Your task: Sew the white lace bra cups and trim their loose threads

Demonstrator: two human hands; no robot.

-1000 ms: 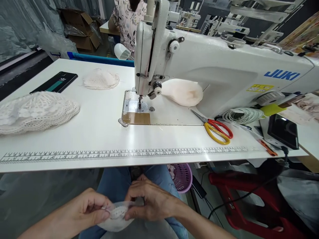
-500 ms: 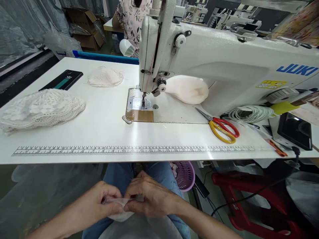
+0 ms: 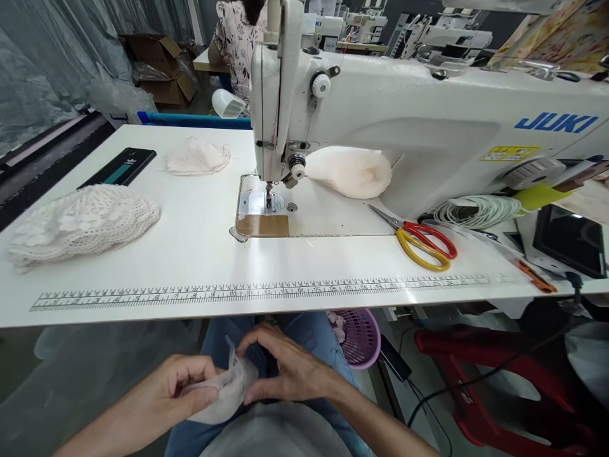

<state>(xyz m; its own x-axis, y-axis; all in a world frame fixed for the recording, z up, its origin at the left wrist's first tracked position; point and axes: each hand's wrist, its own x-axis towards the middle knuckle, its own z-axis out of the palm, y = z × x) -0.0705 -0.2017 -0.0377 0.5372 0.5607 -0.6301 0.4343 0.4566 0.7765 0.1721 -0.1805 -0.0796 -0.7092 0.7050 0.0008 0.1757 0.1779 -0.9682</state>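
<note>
since a second ago the small white fabric piece (image 3: 223, 393) has been turned up on edge between the two hands; before, it lay flatter and showed a lacy face, now a thin translucent flap stands up near the right thumb. the left hand (image 3: 183, 390) pinches the piece's left side, fingers closed on the cloth. the right hand (image 3: 285, 374) grips the right edge with thumb and fingertips, its other fingers arched over the top. both hands sit low over the lap, below the front edge of the counter (image 3: 190, 254), much as before; the view has shifted slightly.

the white counter carries a printed ruler strip (image 3: 261, 293) along its near edge. a white juki sewing machine (image 3: 428, 120) stands on it, needle over the metal plate. a heap of white lace (image 3: 85, 222) lies at the left, a dark phone (image 3: 118, 168) behind it, and a smaller lace piece (image 3: 197, 158) near the machine head. a pale padded cup (image 3: 352, 172) rests under the machine arm, and red and yellow scissors (image 3: 419, 238) lie to its right, beside a coil of white cord (image 3: 476, 211). a purple basket (image 3: 359, 339) sits under the counter. another person in a floral top (image 3: 235, 38) works behind, near cardboard boxes (image 3: 157, 70).
</note>
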